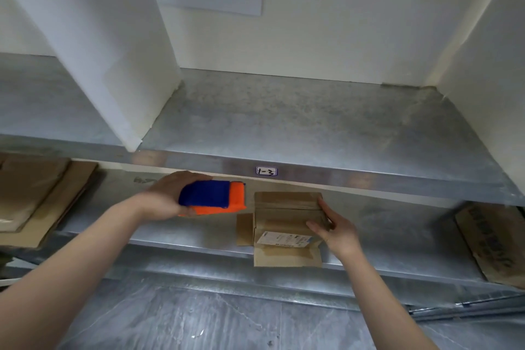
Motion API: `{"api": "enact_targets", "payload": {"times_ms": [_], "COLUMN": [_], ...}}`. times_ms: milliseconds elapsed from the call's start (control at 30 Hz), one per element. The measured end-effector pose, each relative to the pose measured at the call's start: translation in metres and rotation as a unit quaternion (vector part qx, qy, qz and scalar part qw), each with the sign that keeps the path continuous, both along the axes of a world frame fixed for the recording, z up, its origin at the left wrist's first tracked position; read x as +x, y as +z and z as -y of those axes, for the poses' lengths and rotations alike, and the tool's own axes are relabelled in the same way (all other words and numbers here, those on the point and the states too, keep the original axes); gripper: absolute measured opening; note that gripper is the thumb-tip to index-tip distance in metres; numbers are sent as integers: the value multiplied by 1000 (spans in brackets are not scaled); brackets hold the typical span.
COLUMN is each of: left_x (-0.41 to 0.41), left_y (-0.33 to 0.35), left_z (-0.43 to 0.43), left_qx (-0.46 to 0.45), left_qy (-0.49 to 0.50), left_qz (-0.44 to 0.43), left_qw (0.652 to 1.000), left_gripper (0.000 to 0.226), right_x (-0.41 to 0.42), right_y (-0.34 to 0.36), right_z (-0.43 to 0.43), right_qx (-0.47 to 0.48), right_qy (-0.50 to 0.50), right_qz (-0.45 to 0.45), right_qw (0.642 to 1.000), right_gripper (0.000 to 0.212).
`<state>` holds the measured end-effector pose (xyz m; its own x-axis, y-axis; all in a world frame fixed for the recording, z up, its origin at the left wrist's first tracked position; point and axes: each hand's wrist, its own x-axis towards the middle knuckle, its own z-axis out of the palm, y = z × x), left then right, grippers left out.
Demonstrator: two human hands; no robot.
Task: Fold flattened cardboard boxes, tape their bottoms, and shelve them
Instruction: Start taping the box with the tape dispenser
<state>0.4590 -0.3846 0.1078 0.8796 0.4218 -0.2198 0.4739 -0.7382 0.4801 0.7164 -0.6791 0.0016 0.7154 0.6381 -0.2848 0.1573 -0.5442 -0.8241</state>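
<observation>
Gripping a blue-and-orange tape dispenser (213,197), the left hand (164,196) curls its fingers around the tool just left of a small cardboard box (284,207), while the right hand (338,230) lays its straight, spread fingers against the box's right side. The box sits on the lower metal shelf (397,236), flaps open toward the camera, between flattened cardboard (34,196) far left and another sheet (488,241) far right. Above, an upper shelf (298,128) carries a handwritten label (266,171).
</observation>
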Motion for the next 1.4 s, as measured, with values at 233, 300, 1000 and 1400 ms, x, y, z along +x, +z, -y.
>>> {"api": "enact_targets", "payload": {"times_ms": [233,300,1000,1400], "left_x": [-6,-7,21,10], "left_y": [-17,-21,-51,-57], "left_z": [-5,-5,10,30], "left_qx": [28,23,30,-1], "left_qy": [-46,-50,-32,37], "left_qz": [-13,-28,-91,-42], "left_qw": [998,998,995,998], "left_gripper": [63,59,78,80], "right_x": [-1,-2,1,1], "right_y": [6,6,1,-4], "right_z": [-2,-2,-4,-3], "right_qx": [-14,-14,17,29], "right_qy": [7,6,3,5], "right_qz": [4,1,-26,-23], "right_qw": [1000,1000,1000,999], "right_gripper": [72,73,73,72]}}
